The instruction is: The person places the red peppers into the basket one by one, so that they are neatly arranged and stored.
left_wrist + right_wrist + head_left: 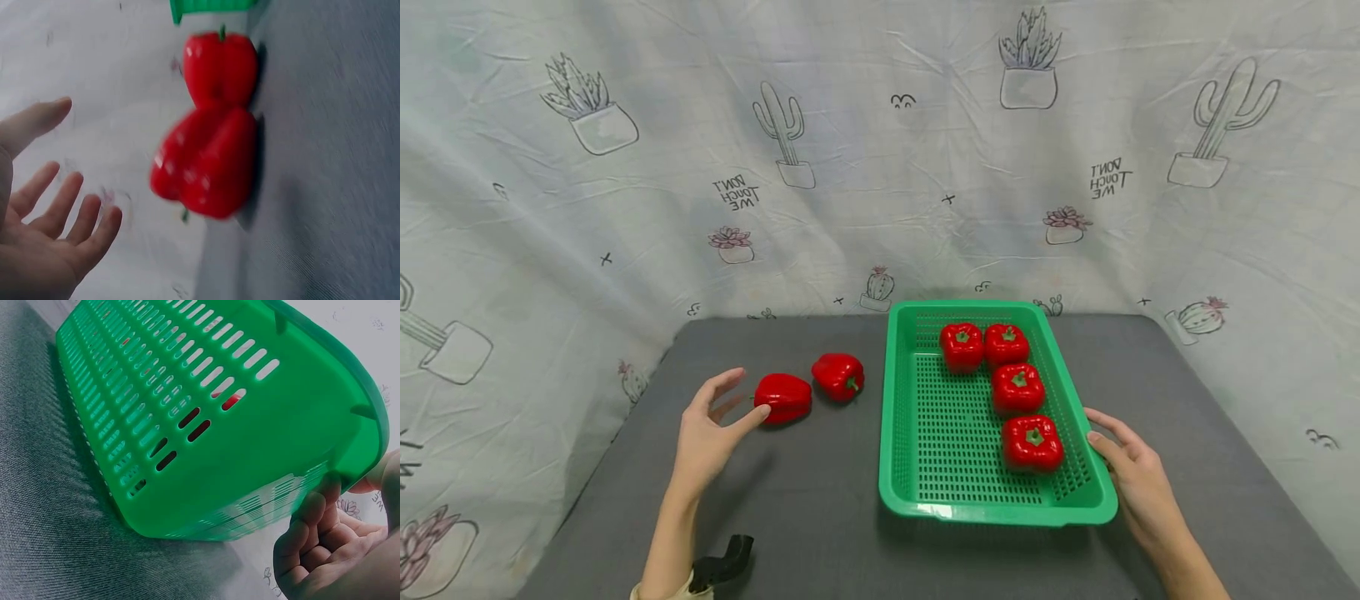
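My left hand (707, 437) reaches over the table beside a red bell pepper (785, 398) lying on its side. In the left wrist view this hand (53, 234) has thumb and fingers spread, with a gap to the pepper (215, 165). A second bell pepper (838, 377) lies just beyond it to the right. My right hand (1142, 483) grips the right rim of a green plastic basket (887, 417), thumb at the top edge. From the right wrist view, its curled fingers (315, 509) sit under the rim. Several red bell peppers (1033, 444) stand inside the basket, mostly along its right side.
A dark grey cloth (820, 517) covers the table. Behind it and at both sides hangs a pale curtain (865, 150) printed with cactus drawings. A black strap end (724, 565) sticks out from the left wrist, near a cream cuff.
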Demonstrator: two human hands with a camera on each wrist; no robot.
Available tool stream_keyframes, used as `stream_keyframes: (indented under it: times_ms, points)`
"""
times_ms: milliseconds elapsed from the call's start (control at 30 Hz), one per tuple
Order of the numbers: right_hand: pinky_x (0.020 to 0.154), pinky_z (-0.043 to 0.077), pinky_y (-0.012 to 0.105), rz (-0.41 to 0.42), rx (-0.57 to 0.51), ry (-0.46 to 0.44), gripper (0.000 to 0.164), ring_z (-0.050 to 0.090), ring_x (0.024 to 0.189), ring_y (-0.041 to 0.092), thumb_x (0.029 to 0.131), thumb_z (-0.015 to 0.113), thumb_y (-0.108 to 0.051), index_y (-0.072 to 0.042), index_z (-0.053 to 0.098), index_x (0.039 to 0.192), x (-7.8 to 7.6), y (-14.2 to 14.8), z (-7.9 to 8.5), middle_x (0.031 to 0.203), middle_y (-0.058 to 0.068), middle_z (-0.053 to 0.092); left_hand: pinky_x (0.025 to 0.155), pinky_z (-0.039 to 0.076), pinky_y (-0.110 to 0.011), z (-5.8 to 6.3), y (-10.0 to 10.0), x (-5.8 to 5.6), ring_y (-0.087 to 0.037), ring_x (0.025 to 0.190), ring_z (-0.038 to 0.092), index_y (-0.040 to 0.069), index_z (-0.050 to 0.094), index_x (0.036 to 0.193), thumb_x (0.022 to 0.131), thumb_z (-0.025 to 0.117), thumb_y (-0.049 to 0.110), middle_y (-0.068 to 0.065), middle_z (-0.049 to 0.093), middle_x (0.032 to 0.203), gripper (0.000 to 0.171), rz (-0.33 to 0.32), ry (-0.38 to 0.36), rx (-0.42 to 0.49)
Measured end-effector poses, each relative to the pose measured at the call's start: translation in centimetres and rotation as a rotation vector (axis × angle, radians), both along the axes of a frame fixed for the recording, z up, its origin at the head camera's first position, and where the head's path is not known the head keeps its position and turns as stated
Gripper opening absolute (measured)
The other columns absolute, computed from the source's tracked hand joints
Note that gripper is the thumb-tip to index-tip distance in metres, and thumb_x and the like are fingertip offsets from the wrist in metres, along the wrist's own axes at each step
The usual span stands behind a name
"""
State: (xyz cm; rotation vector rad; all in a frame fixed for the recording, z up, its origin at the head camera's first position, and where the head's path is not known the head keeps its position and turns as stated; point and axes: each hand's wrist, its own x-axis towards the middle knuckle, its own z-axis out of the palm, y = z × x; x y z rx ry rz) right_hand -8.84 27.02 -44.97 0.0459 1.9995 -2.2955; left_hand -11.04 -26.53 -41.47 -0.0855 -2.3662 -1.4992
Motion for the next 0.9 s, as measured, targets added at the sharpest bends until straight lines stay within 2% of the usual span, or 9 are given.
stream_keyframes:
  times_ms: [133, 367, 600, 733, 900]
  points:
    - [0.066, 0.058, 0.035, -0.001, 0.004, 0.002, 0.043, 0.069, 0.079, 0.02, 0.103, 0.056, -0.021, -0.008, 0.046, 0.142, -0.1, 0.0, 0.1, 0.091, 0.01, 0.071, 0.102, 0.042, -0.034, -1.5, -2.1, -0.8, -0.021, 0.131, 0.043, 0.012, 0.045, 0.145, 0.083, 0.082, 0.017, -0.005, 0.047, 0.143, 0.073, -0.025, -0.062, -0.033]
    - [0.066, 0.057, 0.034, -0.002, -0.001, 0.01, 0.042, 0.069, 0.079, 0.019, 0.103, 0.055, -0.02, -0.008, 0.047, 0.142, -0.1, 0.1, 0.0, 0.092, 0.009, 0.071, 0.102, 0.041, -0.043, -3.5, -5.3, -2.7, -0.032, 0.137, 0.035, 0.011, 0.034, 0.151, 0.085, 0.08, 0.021, -0.015, 0.039, 0.15, 0.082, -0.154, -0.168, -0.026]
    - [0.066, 0.058, 0.034, 0.008, -0.005, 0.023, 0.041, 0.069, 0.079, 0.019, 0.103, 0.054, -0.02, -0.008, 0.046, 0.142, -0.1, 0.1, -0.1, 0.092, 0.009, 0.071, 0.101, 0.042, -0.045, -4.6, -6.9, -3.9, -0.038, 0.137, 0.034, 0.009, 0.032, 0.152, 0.085, 0.08, 0.018, -0.019, 0.036, 0.151, 0.082, -0.303, -0.265, 0.008]
    - [0.065, 0.058, 0.035, 0.007, -0.013, 0.022, 0.04, 0.07, 0.078, 0.02, 0.103, 0.054, -0.019, -0.009, 0.047, 0.142, -0.1, 0.1, -0.1, 0.092, 0.009, 0.071, 0.102, 0.042, -0.042, -5.1, -8.0, -4.8, -0.038, 0.137, 0.033, 0.008, 0.03, 0.153, 0.086, 0.079, 0.015, -0.018, 0.033, 0.153, 0.083, -0.366, -0.311, 0.023]
    - [0.066, 0.058, 0.035, 0.007, -0.032, 0.016, 0.039, 0.07, 0.078, 0.02, 0.103, 0.054, -0.018, -0.01, 0.048, 0.141, 0.0, 0.1, -0.1, 0.094, 0.01, 0.072, 0.105, 0.039, -0.043, -5.6, -8.7, -5.3, -0.039, 0.137, 0.034, 0.007, 0.03, 0.153, 0.086, 0.078, 0.013, -0.015, 0.032, 0.154, 0.083, -0.432, -0.343, 0.011]
